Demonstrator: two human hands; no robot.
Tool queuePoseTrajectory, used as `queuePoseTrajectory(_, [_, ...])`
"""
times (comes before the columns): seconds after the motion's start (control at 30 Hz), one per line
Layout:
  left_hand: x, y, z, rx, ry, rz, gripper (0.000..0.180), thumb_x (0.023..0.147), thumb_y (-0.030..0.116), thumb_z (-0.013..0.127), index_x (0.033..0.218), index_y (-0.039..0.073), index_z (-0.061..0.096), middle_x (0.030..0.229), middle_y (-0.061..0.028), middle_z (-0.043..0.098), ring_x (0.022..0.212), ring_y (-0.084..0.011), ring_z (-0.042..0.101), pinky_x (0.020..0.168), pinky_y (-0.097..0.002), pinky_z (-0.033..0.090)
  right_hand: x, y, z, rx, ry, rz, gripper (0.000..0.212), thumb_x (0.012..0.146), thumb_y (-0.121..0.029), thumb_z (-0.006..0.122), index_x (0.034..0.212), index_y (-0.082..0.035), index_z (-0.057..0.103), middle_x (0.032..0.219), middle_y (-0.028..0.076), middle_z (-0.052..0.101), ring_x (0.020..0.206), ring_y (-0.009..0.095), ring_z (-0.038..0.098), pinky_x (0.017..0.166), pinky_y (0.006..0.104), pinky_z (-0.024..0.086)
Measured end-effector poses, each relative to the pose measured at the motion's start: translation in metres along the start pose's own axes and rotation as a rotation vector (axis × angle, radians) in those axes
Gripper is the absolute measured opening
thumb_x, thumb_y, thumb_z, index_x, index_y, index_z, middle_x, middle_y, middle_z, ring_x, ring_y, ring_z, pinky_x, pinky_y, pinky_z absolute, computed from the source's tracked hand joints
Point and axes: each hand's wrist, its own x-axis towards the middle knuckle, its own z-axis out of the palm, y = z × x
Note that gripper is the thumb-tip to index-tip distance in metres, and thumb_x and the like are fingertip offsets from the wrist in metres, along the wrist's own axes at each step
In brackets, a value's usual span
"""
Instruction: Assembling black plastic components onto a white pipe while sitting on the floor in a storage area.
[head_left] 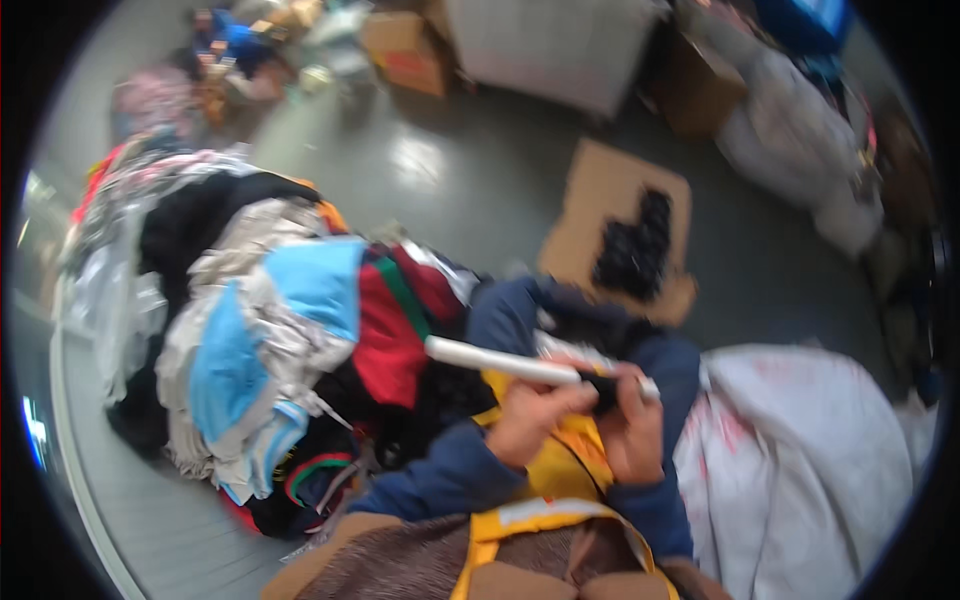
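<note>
In front of my body, both hands are on a white stick with a black section [500, 360], which looks like a thick marker, though blur hides its exact kind. My left hand [538, 418] is closed around its middle, and the long white part sticks out to the left. At the other end, my right hand [632, 435] pinches the black section, near a short white tip [649, 388]. Beneath my hands lies yellow fabric [580, 450], and dark blue sleeves cover my forearms.
A heap of clothes [310, 290] in light blue, grey, red and black lies to my left. A large white sack [790, 470] stands at right. Black bundled things [635, 245] rest on flattened cardboard [600, 180]. Farther off are a whitish bin [550, 50] and boxes [405, 50].
</note>
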Motion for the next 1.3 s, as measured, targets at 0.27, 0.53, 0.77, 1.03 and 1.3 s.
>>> queuePoseTrajectory(0.27, [0.007,-0.026,-0.004,-0.045,-0.063,-0.063,0.036,0.078,0.002,0.068,0.109,0.000,0.051,0.097,-0.0076,0.058,0.084,-0.0130,0.059,0.071,-0.0233,0.052,0.000,0.009,-0.021,0.009,0.111,-0.015,0.022,0.081,-0.003,0.066,0.102,-0.001,0.059,0.097,0.009,0.062,0.089,0.016,0.059,0.082,0.0272,0.049])
queuePoseTrajectory(0.53, [0.008,-0.034,-0.010,-0.073,-0.002,-0.096,0.027,0.081,0.004,0.065,0.106,0.001,0.053,0.094,-0.0096,0.060,0.077,-0.0139,0.060,0.060,-0.0232,0.053,0.001,0.005,-0.018,0.112,0.108,0.017,0.039,0.082,-0.004,0.065,0.117,-0.001,0.048,0.098,0.007,0.061,0.095,0.018,0.058,0.087,0.0286,0.049])
queuePoseTrajectory(0.77, [0.002,-0.030,-0.009,0.020,0.072,-0.081,0.028,0.077,-0.003,0.062,0.104,0.003,0.054,0.088,-0.0060,0.058,0.068,-0.0119,0.059,0.056,-0.0220,0.052,0.005,0.020,-0.026,0.010,0.170,0.032,0.017,0.082,-0.011,0.067,0.095,-0.005,0.058,0.089,0.003,0.057,0.083,0.014,0.055,0.075,0.0274,0.047])
queuePoseTrajectory(1.03, [0.007,-0.048,-0.012,0.005,0.105,-0.113,0.027,0.076,-0.003,0.059,0.103,0.001,0.056,0.080,-0.0057,0.057,0.060,-0.0098,0.057,0.053,-0.0195,0.048,0.004,0.020,-0.050,-0.018,0.119,-0.090,0.011,0.084,-0.008,0.064,0.091,-0.008,0.056,0.088,0.002,0.056,0.083,0.014,0.055,0.078,0.0288,0.047])
queuePoseTrajectory(1.3, [0.009,-0.042,-0.011,-0.035,0.053,-0.135,0.030,0.082,0.010,0.067,0.107,0.005,0.051,0.084,-0.0044,0.055,0.061,-0.0088,0.056,0.054,-0.0186,0.048,0.010,0.014,-0.042,0.025,0.061,-0.074,0.016,0.081,-0.004,0.066,0.090,-0.009,0.055,0.092,0.003,0.057,0.088,0.016,0.055,0.083,0.0296,0.046])
